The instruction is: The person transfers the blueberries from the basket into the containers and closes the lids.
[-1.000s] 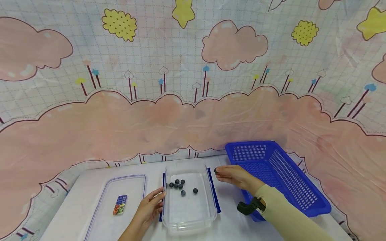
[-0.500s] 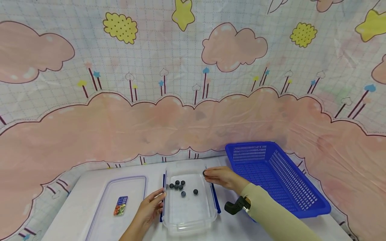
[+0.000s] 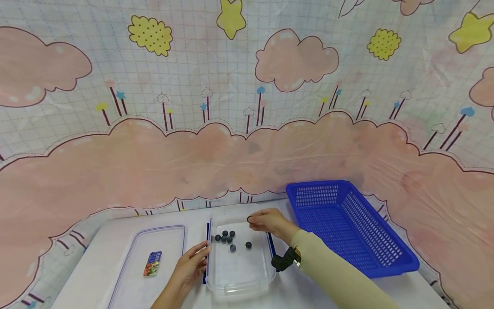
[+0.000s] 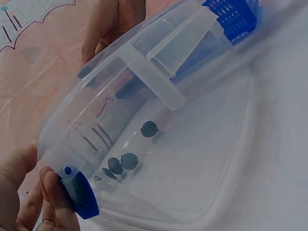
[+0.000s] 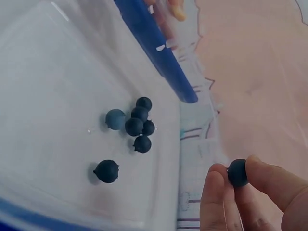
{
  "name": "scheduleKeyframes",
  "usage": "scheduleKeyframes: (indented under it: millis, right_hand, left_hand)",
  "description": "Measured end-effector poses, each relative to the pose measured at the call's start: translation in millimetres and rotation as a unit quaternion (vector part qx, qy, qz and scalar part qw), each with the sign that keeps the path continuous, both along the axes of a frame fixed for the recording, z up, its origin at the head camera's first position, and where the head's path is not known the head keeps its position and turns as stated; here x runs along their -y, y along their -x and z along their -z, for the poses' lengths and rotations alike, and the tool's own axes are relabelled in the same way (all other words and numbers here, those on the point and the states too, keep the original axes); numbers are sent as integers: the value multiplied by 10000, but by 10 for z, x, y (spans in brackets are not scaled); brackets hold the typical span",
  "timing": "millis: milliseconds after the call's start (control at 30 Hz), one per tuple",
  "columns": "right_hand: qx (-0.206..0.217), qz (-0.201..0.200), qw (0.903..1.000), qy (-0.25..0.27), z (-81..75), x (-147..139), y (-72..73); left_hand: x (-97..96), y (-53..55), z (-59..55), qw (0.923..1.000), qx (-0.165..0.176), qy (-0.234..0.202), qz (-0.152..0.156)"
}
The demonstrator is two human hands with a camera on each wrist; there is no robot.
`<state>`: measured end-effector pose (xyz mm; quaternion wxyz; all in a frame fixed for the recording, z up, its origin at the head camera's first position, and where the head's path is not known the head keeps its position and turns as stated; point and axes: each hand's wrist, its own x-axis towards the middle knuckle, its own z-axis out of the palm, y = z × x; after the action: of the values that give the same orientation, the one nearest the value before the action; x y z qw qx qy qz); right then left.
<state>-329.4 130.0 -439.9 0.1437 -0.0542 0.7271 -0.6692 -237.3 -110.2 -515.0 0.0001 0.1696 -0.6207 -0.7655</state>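
Observation:
A clear plastic container (image 3: 240, 288) with blue side latches stands on the white table, several blueberries (image 5: 134, 126) lying on its floor. Most of them cluster toward the left side, with a lone blueberry (image 3: 248, 245) to the right. My left hand (image 3: 188, 269) grips the container's left wall beside the blue latch (image 4: 82, 196). Over the far right part of the container, my right hand (image 3: 269, 222) pinches one blueberry (image 5: 237, 173) between thumb and fingertips.
A blue perforated basket (image 3: 386, 234) stands to the right of the container. On the left lies a clear lid (image 3: 131, 262) bearing a small coloured label (image 3: 152, 264). A patterned cloth (image 3: 216, 163) hangs behind the table.
My right hand has moved left with the pinched blueberry, from beside the basket to over the container. My left hand keeps its grip, and the blueberries in the container have stayed put.

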Motion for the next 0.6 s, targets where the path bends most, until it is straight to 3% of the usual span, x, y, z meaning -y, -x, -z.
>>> scheduleKeyframes:
  millis: [233, 600]
  right_hand:
    - [146, 131, 9993, -304, 20, 243, 56]
    - [444, 363, 9908, -1230, 197, 550, 36]
  left_hand:
    - [3, -8, -6, 10000, -25, -18, -1]
    - [7, 12, 22, 9999, -70, -76, -9]
